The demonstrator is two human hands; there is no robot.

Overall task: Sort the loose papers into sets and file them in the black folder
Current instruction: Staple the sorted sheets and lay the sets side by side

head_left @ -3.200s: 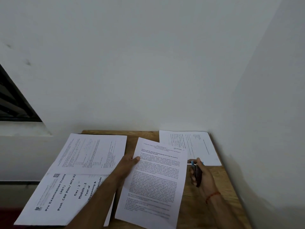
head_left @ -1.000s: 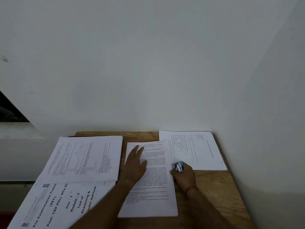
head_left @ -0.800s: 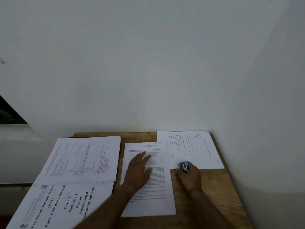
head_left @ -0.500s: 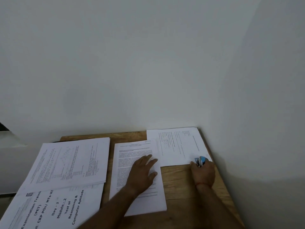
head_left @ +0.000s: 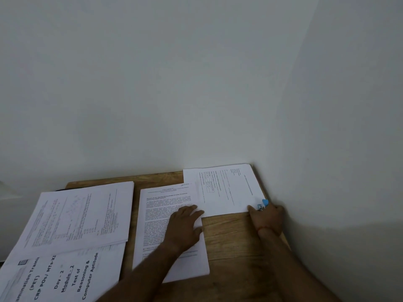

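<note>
A printed text sheet (head_left: 161,214) lies in the middle of the wooden table (head_left: 229,238), and my left hand (head_left: 185,227) rests flat on it with fingers spread. A second set of sheets (head_left: 224,190) lies at the far right corner. My right hand (head_left: 267,216) sits at that set's near right corner and grips a small blue stapler (head_left: 262,204). A thick stack of printed pages (head_left: 80,214) lies at the left, on top of a booklet with large bold lettering (head_left: 58,277). A dark edge (head_left: 63,189) shows behind the left stack; I cannot tell whether it is the black folder.
White walls close the table in at the back and on the right (head_left: 327,171). Bare wood shows between the middle sheet and the right edge. The left papers hang over the table's left side.
My right hand carried the stapler from the middle sheet's right edge to the near right corner of the far right set. My left hand stayed flat on the middle sheet.
</note>
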